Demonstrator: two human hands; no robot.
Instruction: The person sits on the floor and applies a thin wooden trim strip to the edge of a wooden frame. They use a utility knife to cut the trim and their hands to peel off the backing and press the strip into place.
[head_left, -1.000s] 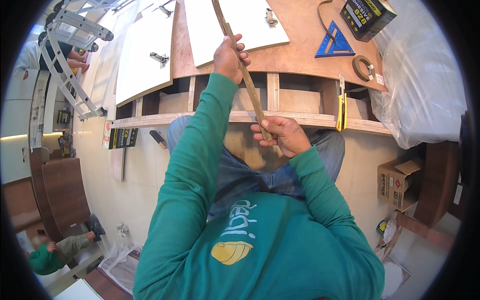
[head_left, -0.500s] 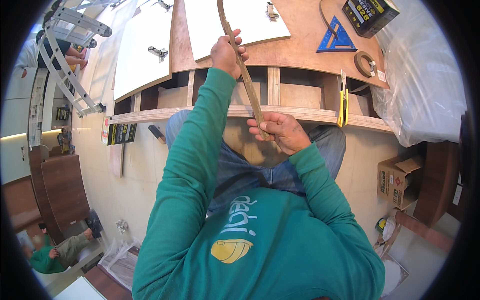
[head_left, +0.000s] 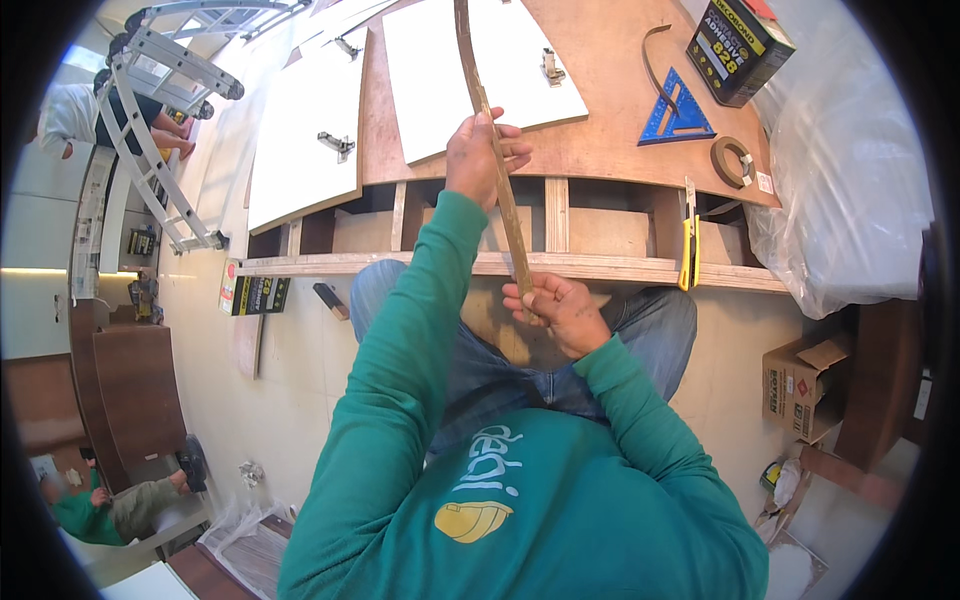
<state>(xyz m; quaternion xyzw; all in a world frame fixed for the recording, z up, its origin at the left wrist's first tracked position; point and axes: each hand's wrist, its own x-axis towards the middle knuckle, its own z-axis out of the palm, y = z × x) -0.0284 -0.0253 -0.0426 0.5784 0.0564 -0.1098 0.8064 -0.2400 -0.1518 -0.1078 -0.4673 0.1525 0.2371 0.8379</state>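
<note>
A long, thin brown strip that looks like edge banding [head_left: 512, 220] runs from the top of the picture down toward my lap, with pale smears along it. My left hand [head_left: 478, 160] is closed around its middle, over the near edge of a white panel [head_left: 470, 75] with a metal hinge. Lower down, my right hand [head_left: 562, 314] pinches the strip's near end between thumb and fingers. A yellow utility knife [head_left: 690, 245] with its blade out rests across the wooden frame edge [head_left: 420, 263], to the right of my right hand.
Another white hinged panel [head_left: 310, 140] lies to the left. On the plywood top are a blue triangular square [head_left: 680, 110], a roll of brown banding [head_left: 733, 162] and an adhesive can [head_left: 738, 50]. Plastic sheeting [head_left: 850, 200] covers the right side. A stepladder [head_left: 150, 130] and two people are at the left.
The view has shifted, so the bench and both hands appear lower in the picture. Both hands still grip the strip at about the same places.
</note>
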